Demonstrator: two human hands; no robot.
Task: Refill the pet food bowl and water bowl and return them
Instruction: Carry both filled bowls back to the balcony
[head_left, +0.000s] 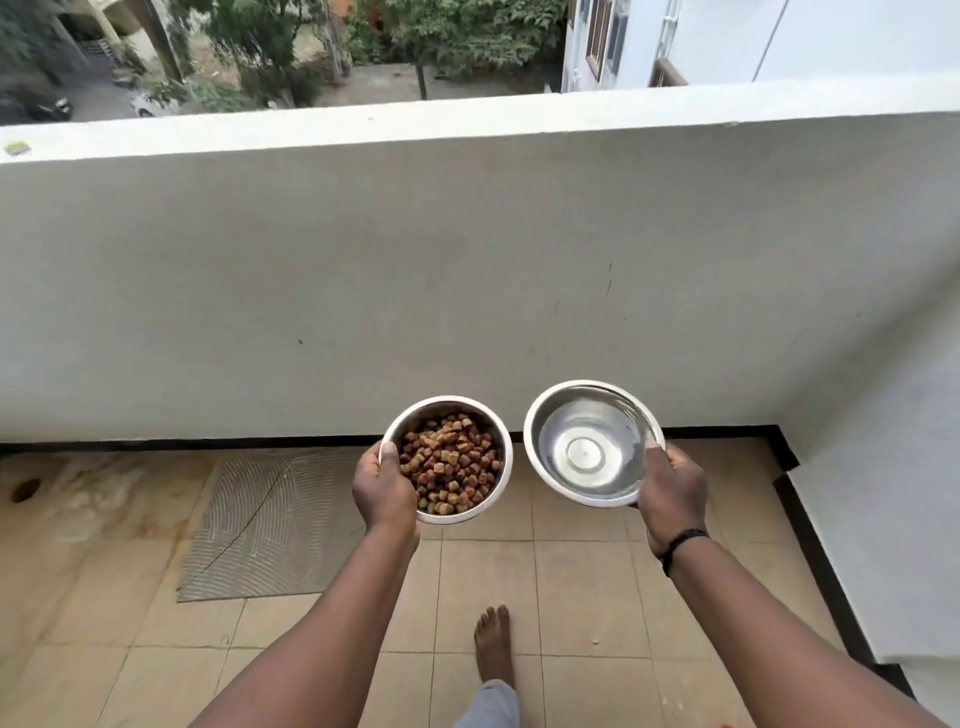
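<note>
No writing is readable anywhere. The left hand (383, 491) grips the food bowl (448, 459), a steel bowl of brown kibble, fingers wrapped over its rim. Just beside it, the right hand (671, 493) grips the water bowl (592, 442), shiny steel holding clear water. Both are held above the tiled floor (582, 587).

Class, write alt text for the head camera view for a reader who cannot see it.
On a tiled balcony, a person's left hand holds a round steel bowl of brown kibble, and the right hand a round steel bowl of water, before a white parapet wall.
</note>
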